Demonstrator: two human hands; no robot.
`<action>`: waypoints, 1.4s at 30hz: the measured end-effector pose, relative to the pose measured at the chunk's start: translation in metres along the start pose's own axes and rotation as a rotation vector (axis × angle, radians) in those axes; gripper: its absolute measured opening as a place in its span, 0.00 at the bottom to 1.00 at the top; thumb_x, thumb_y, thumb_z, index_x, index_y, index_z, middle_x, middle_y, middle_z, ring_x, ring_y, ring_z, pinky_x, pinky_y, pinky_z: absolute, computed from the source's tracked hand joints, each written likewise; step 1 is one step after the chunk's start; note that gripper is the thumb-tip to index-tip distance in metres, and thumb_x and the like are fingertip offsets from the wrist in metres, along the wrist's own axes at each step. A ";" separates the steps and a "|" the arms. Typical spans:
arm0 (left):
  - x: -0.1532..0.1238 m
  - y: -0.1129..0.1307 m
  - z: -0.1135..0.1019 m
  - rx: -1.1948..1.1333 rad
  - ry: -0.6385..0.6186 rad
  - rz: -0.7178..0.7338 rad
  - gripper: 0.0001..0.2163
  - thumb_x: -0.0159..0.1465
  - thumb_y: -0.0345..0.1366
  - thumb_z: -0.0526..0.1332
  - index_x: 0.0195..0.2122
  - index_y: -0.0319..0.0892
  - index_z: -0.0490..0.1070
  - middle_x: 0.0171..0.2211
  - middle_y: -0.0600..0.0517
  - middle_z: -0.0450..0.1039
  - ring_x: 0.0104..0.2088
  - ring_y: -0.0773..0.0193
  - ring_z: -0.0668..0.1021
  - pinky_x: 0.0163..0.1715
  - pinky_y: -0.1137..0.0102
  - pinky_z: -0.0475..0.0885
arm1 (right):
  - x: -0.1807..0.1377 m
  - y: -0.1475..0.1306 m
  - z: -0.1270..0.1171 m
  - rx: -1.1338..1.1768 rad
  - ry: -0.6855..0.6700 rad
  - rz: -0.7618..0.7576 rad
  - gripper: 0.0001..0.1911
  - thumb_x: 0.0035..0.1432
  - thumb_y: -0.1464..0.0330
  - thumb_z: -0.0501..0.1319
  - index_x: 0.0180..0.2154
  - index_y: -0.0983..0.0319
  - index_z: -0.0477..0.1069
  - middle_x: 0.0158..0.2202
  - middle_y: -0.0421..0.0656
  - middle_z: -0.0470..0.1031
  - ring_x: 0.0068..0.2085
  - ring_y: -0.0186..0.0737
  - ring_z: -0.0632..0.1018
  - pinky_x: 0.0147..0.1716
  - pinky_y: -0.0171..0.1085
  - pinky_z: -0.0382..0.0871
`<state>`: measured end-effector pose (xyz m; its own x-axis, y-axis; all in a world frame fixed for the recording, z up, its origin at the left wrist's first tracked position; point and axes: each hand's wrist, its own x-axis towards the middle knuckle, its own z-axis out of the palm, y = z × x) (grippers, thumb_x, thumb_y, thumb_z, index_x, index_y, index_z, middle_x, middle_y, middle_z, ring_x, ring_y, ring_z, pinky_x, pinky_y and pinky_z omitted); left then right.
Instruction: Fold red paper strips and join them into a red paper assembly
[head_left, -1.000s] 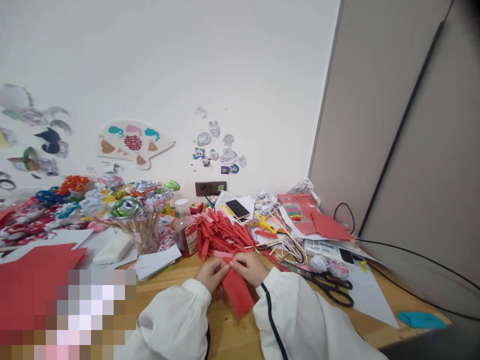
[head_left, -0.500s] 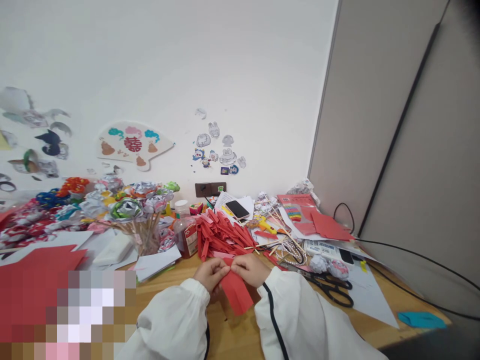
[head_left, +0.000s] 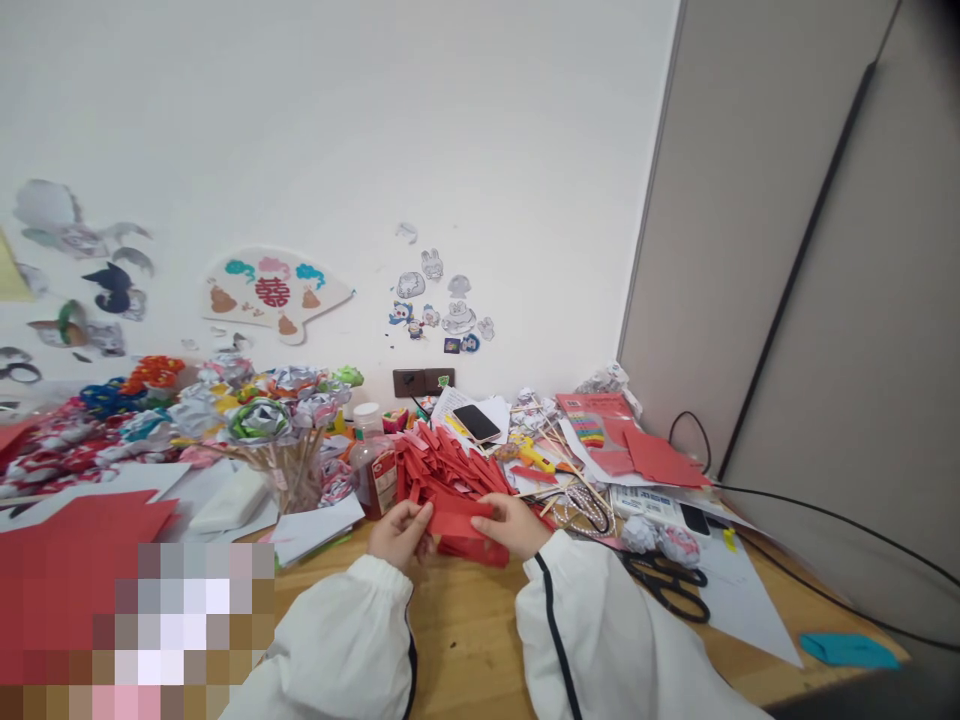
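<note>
Red paper piece (head_left: 459,527), one folded sheet, sits pinched between two hands: left hand (head_left: 395,532) and right hand (head_left: 514,524) each clamp an end above the wooden table (head_left: 465,640). One pair of scissors (head_left: 671,580) lies right.

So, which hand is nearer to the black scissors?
The right hand. It holds the red paper just left of the black scissors; the left hand is further left, beyond the paper.

Home craft corner — paper flowers (head_left: 259,418), scissors (head_left: 675,585), wall stickers (head_left: 439,300).
</note>
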<state>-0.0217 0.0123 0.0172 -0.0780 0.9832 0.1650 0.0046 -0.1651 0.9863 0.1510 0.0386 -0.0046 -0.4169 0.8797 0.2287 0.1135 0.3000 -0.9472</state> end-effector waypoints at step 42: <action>-0.016 0.000 0.013 0.761 -0.191 0.379 0.10 0.52 0.36 0.50 0.27 0.38 0.68 0.23 0.48 0.70 0.27 0.62 0.71 0.29 0.72 0.64 | -0.004 -0.010 0.010 0.225 -0.097 0.050 0.16 0.44 0.57 0.55 0.27 0.66 0.62 0.17 0.36 0.63 0.17 0.25 0.65 0.18 0.27 0.58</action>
<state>-0.0080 -0.0028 0.0146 0.2315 0.8800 0.4146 0.6670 -0.4539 0.5909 0.1425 0.0283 0.0018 -0.5020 0.8484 0.1682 -0.0632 0.1579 -0.9854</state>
